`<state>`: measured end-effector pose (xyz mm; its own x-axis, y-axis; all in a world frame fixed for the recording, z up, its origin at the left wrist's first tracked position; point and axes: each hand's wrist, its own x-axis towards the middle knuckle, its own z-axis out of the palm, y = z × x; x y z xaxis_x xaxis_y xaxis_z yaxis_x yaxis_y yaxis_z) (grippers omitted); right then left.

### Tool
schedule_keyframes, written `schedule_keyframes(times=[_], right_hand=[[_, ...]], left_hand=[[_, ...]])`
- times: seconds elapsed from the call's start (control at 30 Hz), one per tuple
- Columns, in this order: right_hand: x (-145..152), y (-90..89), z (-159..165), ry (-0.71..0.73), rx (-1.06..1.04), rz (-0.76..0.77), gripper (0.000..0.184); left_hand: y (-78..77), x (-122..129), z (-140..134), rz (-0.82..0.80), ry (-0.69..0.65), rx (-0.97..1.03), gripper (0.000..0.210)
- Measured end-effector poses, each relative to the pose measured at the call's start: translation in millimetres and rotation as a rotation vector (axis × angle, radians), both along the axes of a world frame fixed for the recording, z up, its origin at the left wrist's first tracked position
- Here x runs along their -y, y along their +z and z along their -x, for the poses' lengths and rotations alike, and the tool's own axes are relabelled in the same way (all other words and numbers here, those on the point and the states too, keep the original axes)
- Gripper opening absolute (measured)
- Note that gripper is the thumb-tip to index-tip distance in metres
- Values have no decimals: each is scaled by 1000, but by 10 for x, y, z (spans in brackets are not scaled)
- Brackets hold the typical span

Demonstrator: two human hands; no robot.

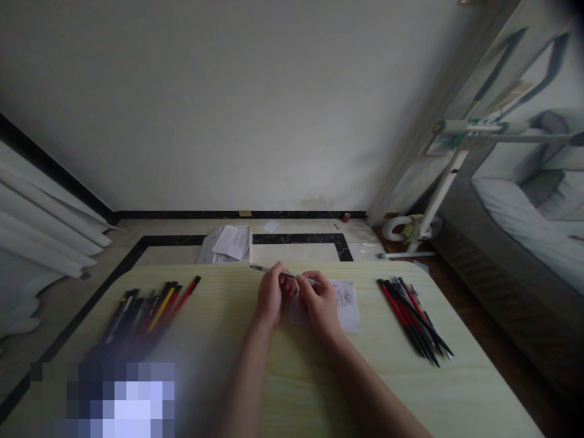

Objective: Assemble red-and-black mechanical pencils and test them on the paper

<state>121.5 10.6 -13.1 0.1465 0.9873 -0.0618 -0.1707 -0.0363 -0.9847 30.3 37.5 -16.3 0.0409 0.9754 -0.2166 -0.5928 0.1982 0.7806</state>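
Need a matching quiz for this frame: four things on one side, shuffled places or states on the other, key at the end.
Things
1. held pen
2. scribbled sheet
3. loose papers
4. yellow pen

Places and states
A. beyond the far edge of the table
B. in the left pile
C. one end sticks out past the left hand
D. flat on the table, partly hidden by the right hand

Pairs: 1-C, 2-D, 3-A, 4-B
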Motion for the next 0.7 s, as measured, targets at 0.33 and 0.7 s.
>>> schedule_keyframes(times=[0.33, 0.7], right_hand=[[6, -7, -5, 21, 22, 1, 28], [0, -19, -11, 32, 19, -33, 23]], left_hand=[[7, 5, 0, 12, 9, -16, 34], [6, 5, -7, -17, 11, -13, 35]])
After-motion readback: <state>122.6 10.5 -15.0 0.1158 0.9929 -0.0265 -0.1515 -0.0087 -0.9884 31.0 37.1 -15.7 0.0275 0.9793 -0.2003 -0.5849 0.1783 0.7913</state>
